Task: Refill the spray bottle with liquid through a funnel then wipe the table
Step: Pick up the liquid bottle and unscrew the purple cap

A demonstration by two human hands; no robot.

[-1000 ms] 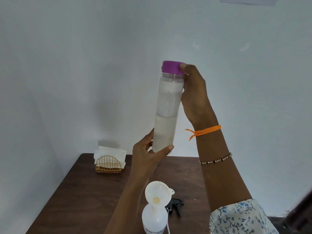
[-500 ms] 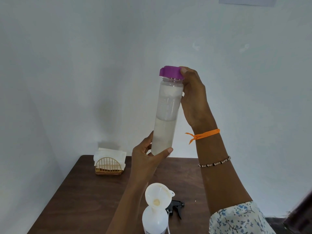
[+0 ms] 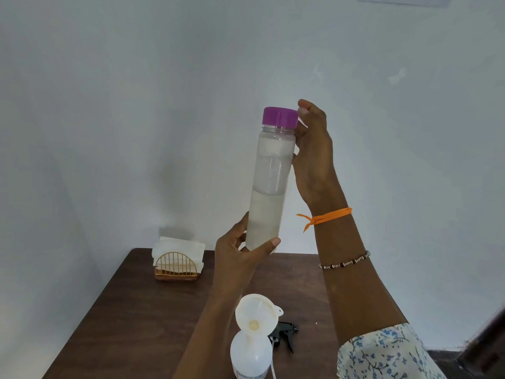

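Purple cap (image 3: 280,116) pinched by raised right hand (image 3: 311,149); left hand (image 3: 240,253) cups bottle (image 3: 269,184) base.

Pale blue-white walls (image 3: 136,105), dark brown wooden table (image 3: 131,324)

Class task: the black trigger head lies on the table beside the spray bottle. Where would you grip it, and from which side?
Probably grip the trigger head by its thick body, coming from above on its right. It lies flat on the table, and the funnel and spray bottle crowd its left.
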